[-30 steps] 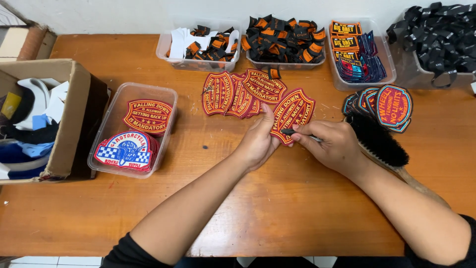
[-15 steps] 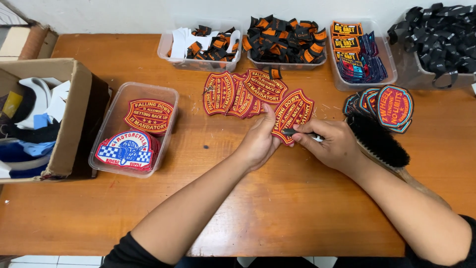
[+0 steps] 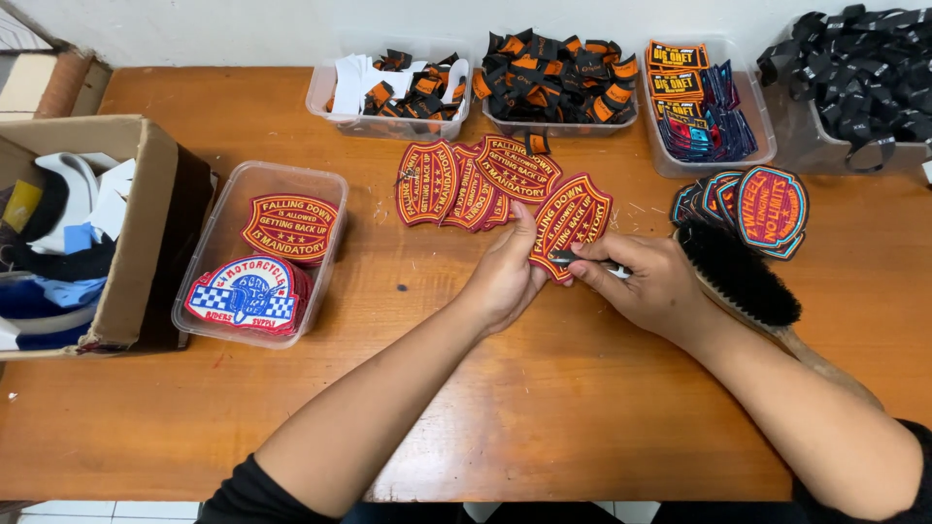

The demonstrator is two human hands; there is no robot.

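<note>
1. Centrally, both hands meet over one shield-shaped embroidered patch (image 3: 573, 221), dark red with an orange border and lettering, held just above the wooden table (image 3: 485, 417).
2. The left hand (image 3: 505, 277) is closed on the patch's lower left edge, thumb lying up along its face and the other fingers curled beneath.
3. The right hand (image 3: 655, 281) is curled around a small dark tool with a pale tip (image 3: 587, 262), pinched between thumb and forefinger; the tool's dark end lies against the lower part of the patch. What kind of tool it is cannot be told.
4. Just behind the held patch, a fanned row of matching red patches (image 3: 466, 182) lies flat on the table, overlapping one another.
5. Beside the right forearm rests a wooden brush with black bristles (image 3: 743, 277), its handle running toward the near right edge.
6. Beyond the brush sits a small stack of rounded patches in blue, red and orange (image 3: 762, 206).
7. To the left, a clear plastic tray (image 3: 325, 194) holds another red patch and a blue-and-white chequered patch.
8. Farther left stands an open cardboard box (image 3: 146, 233) with cloth items inside.
9. Along the back edge stand clear tubs of small black-and-orange labels (image 3: 558, 78), and a heap of black straps (image 3: 864, 68) lies at the far right.
</note>
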